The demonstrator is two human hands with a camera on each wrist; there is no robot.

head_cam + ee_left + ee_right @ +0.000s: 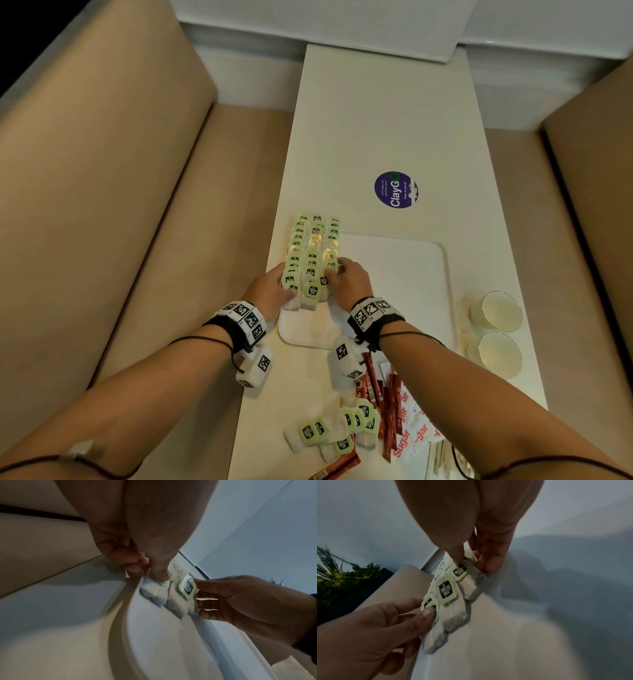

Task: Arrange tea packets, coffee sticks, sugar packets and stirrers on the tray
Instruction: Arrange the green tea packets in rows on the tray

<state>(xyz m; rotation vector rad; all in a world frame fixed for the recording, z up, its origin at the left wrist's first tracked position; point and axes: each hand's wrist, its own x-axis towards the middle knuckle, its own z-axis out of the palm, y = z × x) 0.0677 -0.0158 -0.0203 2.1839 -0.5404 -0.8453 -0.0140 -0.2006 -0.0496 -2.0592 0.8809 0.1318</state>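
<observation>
Three rows of tea bags (313, 250) with green tags are laid along the left side of the white tray (411, 274), which rests on a long white table (383, 130). The near end of the left row is pinched by the left hand (270, 294), its thumb pressed on a green tag and its fingers curled at the side of the bags. The near end of the right row is gripped by the right hand (349, 281), thumb on top and fingers bent against the outer edge. The middle row lies between the two hands. More tea bags (329, 431) are scattered on the table near the person, beside red coffee sticks (387, 411), sugar packets (411, 438) and wooden stirrers (442, 459). Two paper cups (500, 329) stand to the right of the tray. A round purple sticker (395, 190) is seen on the table beyond the tray
</observation>
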